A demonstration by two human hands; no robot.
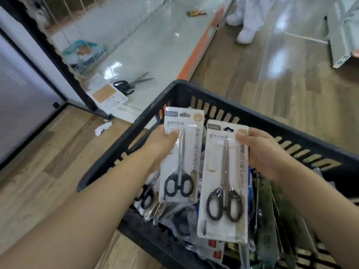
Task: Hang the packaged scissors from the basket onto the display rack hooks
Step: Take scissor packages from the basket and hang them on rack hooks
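From the head view I hold one pack in each grip above the black basket (194,90); my left hand (159,144) pinches the left scissors pack (182,152) at its left edge, thumb across the front; my right hand (266,152) clamps the right scissors pack (223,181) at its upper right edge; both cards stand upright with their hang holes at the top and do not touch. More packs lie heaped in the basket beneath them; the hooks are not plainly in view, only thin wires (64,26) at upper left.

I judge the risk to be a slip: each hold is on one edge only, so a card could twist and drop into the heap or onto the floor; a loose pair of scissors (132,84) and a card (106,94) already lie on the low white shelf (155,45). The basket rim is close under my wrists; open room lies up and to the left, over that shelf; a person's white shoes (244,33) stand well apart.
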